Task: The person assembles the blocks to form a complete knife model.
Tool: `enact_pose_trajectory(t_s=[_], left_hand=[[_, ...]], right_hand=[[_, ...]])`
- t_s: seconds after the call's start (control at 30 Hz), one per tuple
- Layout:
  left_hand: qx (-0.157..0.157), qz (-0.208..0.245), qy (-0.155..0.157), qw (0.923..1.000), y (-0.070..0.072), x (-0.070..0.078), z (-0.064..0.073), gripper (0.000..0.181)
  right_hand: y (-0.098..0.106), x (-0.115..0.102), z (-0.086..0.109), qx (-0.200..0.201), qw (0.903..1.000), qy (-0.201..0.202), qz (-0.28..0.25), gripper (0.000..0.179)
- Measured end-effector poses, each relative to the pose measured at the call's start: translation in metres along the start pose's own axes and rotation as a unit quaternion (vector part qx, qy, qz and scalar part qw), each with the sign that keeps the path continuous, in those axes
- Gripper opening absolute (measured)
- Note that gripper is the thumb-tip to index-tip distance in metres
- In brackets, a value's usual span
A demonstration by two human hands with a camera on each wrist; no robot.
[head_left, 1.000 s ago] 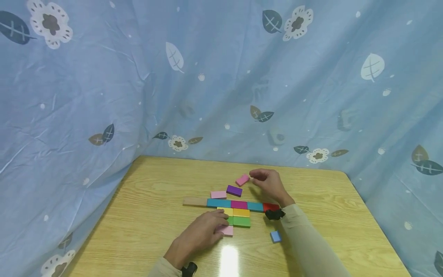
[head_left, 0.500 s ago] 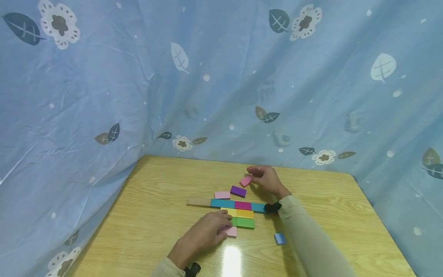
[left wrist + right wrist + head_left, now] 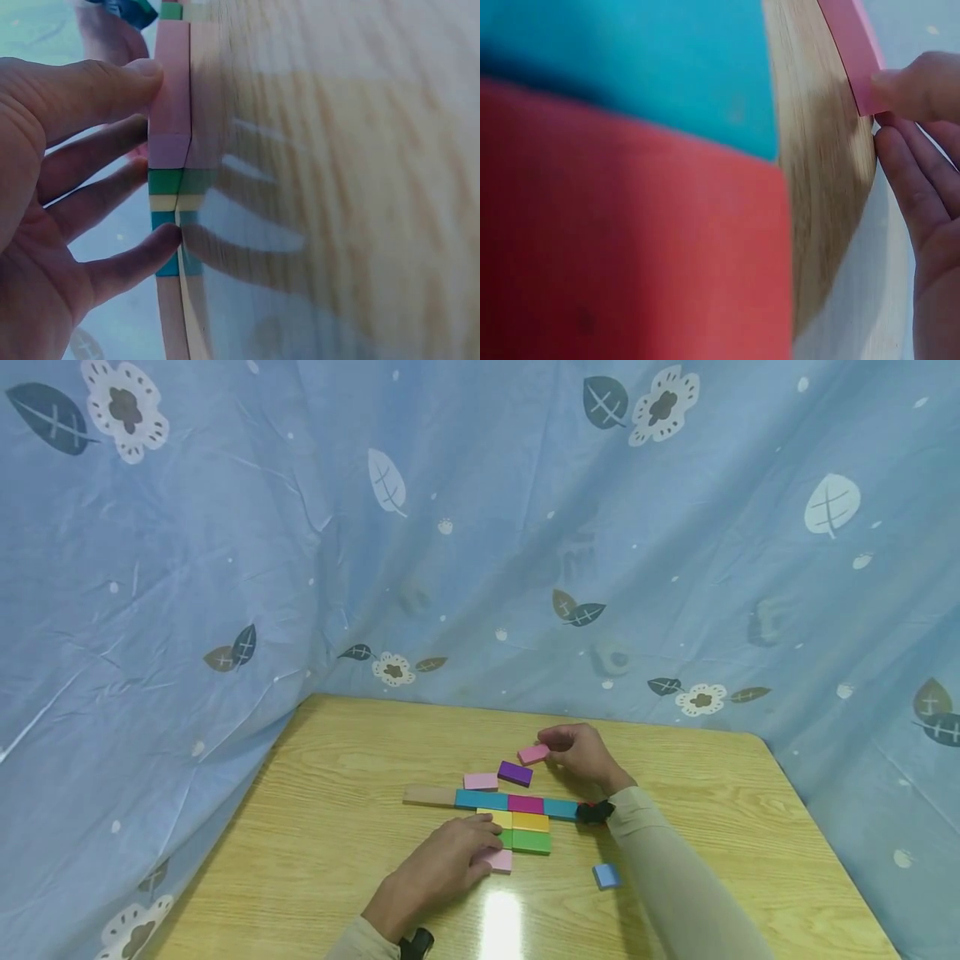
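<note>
My left hand [image 3: 442, 856] lies over the left part of a flat layout of coloured blocks. Its thumb touches a light pink block [image 3: 171, 90] in the left wrist view; its spread fingers rest on the edges of green, yellow and teal blocks. Towards the back, my right hand [image 3: 588, 753] pinches the right end of a darker pink block [image 3: 533, 754] between thumb and fingers. In the right wrist view the thumb sits on that block's end. The block appears to lie on the table. A purple block [image 3: 515, 774] and another light pink block [image 3: 480, 782] lie just nearer.
A long row runs across the table [image 3: 337, 827]: a wooden block [image 3: 429, 795], teal blocks, a magenta block [image 3: 526, 804] and a red block [image 3: 667, 247], mostly under the right wrist. A small blue block [image 3: 607, 876] lies apart. Patterned cloth [image 3: 480, 527] hangs behind.
My right hand has closed in on the darker pink block, which has turned to lie flatter across the view. My left hand stays on the blocks. The head view has shifted slightly.
</note>
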State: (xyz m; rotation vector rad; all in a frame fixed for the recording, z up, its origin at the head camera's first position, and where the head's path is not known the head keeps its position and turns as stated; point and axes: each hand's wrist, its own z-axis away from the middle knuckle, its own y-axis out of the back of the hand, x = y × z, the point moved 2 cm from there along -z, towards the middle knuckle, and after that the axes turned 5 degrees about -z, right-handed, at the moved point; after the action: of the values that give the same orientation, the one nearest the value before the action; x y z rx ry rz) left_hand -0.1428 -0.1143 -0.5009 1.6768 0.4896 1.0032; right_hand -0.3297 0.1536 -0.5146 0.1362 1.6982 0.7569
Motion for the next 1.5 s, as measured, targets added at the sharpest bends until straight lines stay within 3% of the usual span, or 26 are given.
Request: enact_pose_trajectory(t_s=[0.23, 0.43, 0.7, 1.07, 1.27, 1.5], left_hand=[[0.007, 0.000, -0.010, 0.9999, 0.000, 0.002, -0.001, 0.024], [-0.001, 0.002, -0.002, 1.0000, 0.000, 0.001, 0.000, 0.023], [-0.001, -0.001, -0.007, 1.0000, -0.002, -0.001, 0.002, 0.023], [0.000, 0.008, -0.003, 1.0000, 0.000, 0.000, 0.002, 0.024], [-0.001, 0.015, 0.006, 0.9999, -0.002, 0.000, 0.002, 0.024], [0.010, 0.020, -0.004, 0.9997, -0.002, 0.000, 0.002, 0.022]], right_hand=[[0.005, 0.001, 0.006, 0.015, 0.9995, -0.005, 0.027, 0.030], [0.018, -0.003, 0.029, 0.061, 0.9981, -0.002, 0.011, 0.030], [0.035, -0.010, 0.093, 0.140, 0.9897, 0.012, -0.027, 0.029], [0.041, -0.027, 0.189, 0.210, 0.9777, 0.008, -0.009, 0.026], [0.037, -0.038, 0.218, 0.219, 0.9755, -0.024, -0.003, 0.025], [0.027, -0.045, 0.234, 0.225, 0.9728, -0.057, 0.003, 0.024]])
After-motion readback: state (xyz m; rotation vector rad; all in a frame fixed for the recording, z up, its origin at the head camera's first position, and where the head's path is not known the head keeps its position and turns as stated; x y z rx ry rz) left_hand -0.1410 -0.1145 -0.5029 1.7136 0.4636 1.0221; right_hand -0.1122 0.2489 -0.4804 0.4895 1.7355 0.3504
